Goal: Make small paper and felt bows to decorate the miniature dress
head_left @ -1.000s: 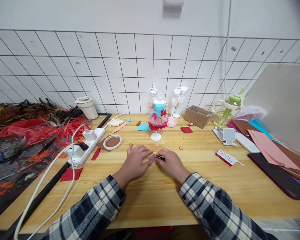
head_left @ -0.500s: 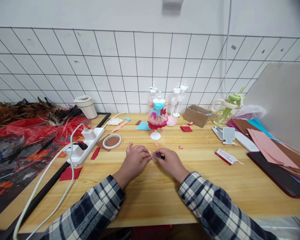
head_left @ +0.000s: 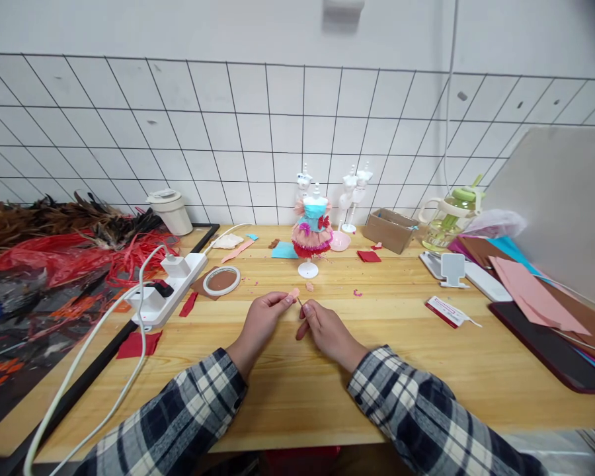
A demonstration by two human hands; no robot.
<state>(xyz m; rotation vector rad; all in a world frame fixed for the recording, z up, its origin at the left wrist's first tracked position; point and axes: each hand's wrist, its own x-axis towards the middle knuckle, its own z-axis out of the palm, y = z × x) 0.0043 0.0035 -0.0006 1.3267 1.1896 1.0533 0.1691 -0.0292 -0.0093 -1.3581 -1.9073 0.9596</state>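
Now left hand (head_left: 264, 322) (earlier palm-down) turned thumb-up, pinching peach scrap (head_left: 294, 293).

Left hand (head_left: 264, 324): lower middle of the frame, a piece (head_left: 294, 293) at its fingertips.
Right hand (head_left: 331, 332): just right of it, a tool (head_left: 300, 303) in its fingers.
Form (head_left: 315, 228): mid-frame on the desk (head_left: 401, 383), beyond the hands, a scrap (head_left: 310, 287) between; second form (head_left: 304, 180) behind, pair of forms (head_left: 363, 179) behind to the right.
Bowl (head_left: 341, 242): just right of the form, box (head_left: 387, 233) further right.
Tape (head_left: 238, 281): left of centre, on a sheet (head_left: 222, 281).
Strip (head_left: 186, 284): left of the tape, cup (head_left: 174, 217) behind, feathers (head_left: 44, 225) at the frame's left edge.
Bottle (head_left: 443, 228): right of frame, behind the stand (head_left: 453, 268); tag (head_left: 445, 311) before the stand.
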